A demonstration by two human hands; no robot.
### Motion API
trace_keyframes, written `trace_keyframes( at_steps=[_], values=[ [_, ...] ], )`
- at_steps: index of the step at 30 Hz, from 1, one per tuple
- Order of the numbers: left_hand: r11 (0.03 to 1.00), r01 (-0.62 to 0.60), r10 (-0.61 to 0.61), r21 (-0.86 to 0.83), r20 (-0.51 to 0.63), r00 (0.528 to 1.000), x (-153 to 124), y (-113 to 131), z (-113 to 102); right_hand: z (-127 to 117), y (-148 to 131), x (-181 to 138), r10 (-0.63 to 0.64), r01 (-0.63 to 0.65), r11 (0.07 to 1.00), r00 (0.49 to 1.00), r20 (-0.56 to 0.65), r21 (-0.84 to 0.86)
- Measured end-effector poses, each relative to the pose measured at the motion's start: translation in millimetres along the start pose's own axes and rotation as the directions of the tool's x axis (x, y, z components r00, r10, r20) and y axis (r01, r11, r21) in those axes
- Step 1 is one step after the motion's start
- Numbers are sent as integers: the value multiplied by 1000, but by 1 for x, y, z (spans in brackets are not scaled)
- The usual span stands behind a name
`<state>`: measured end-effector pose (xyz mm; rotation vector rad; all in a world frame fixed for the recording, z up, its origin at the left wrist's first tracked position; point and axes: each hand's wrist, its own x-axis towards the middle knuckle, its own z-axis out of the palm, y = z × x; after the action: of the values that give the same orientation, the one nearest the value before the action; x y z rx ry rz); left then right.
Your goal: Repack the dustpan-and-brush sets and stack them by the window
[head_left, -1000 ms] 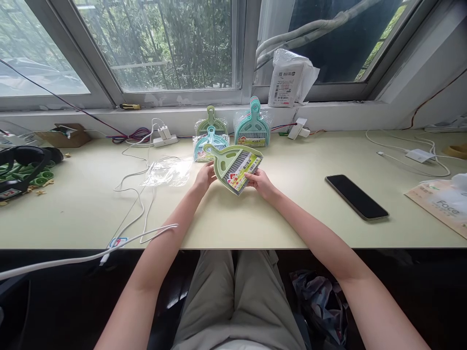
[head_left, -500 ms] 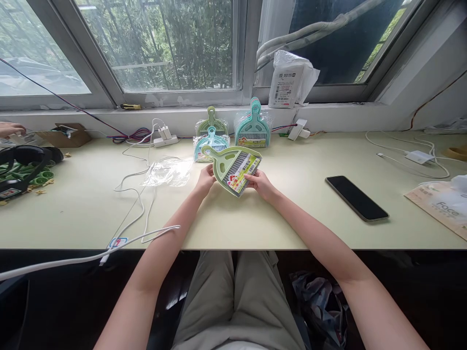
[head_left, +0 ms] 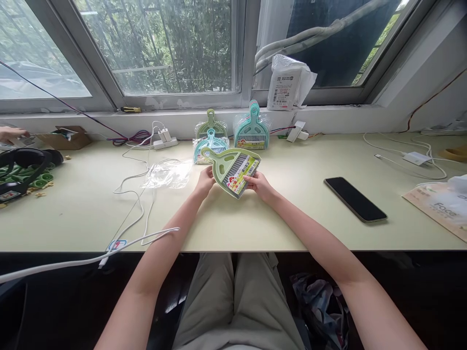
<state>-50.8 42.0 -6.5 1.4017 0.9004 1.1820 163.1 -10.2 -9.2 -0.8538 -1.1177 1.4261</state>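
A light green dustpan (head_left: 221,167) with a small brush and a yellow-and-white printed card is held up over the table, tilted with its handle to the upper left. My right hand (head_left: 258,183) grips its right edge, thumb over the card and fingers behind. At the lower left edge is my left hand (head_left: 206,182), closed on the pan with its fingertips partly hidden behind it. Just beyond stand a blue dustpan set (head_left: 210,145) and a green dustpan set (head_left: 210,124) in clear wrap. To their right is a stack of turquoise dustpan sets (head_left: 252,129).
A crumpled clear plastic wrapper (head_left: 168,173) and white cables (head_left: 140,204) lie left of my hands. A black phone (head_left: 354,199) and a tissue pack (head_left: 438,206) are on the right. Headphones (head_left: 27,158) lie at far left, near another person's hand (head_left: 12,133).
The camera view has tilted slightly, so the scene sits a little lower. Both hands keep the same hold on the green dustpan.
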Motion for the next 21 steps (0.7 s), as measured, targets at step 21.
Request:
trace_keyframes(
  at_steps=[21],
  values=[
    [999,-33,32,38,27,999,-4,4,4,2,0,4,14,-11,997,999,-46,71]
  ],
)
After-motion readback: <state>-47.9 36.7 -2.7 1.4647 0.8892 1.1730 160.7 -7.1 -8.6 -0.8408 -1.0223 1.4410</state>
